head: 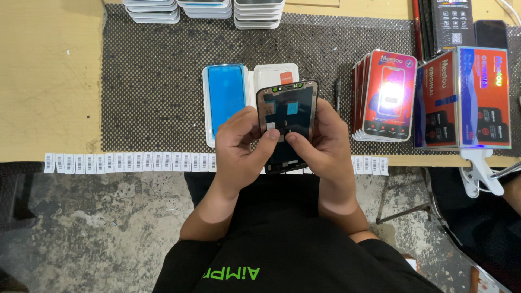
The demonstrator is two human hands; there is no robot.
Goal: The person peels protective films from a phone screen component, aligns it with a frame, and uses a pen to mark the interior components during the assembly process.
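Observation:
I hold a black phone screen panel (287, 111) upright over the table edge, its back side toward me, with a small white sticker near its middle. My left hand (239, 144) grips its left edge, thumb pressing near the sticker. On the panel's right edge sits my right hand (320, 144), its thumb meeting the left thumb on the panel's back. Behind the panel lies an open white tray (209, 108) holding a blue film sheet (226, 97).
A dark mesh mat (157, 81) covers the wooden table (49, 81). Barcode stickers (125, 161) line the table's front edge. Red product boxes (385, 97) and a larger red box (464, 97) stand right. White tray stacks (206, 8) sit at the back.

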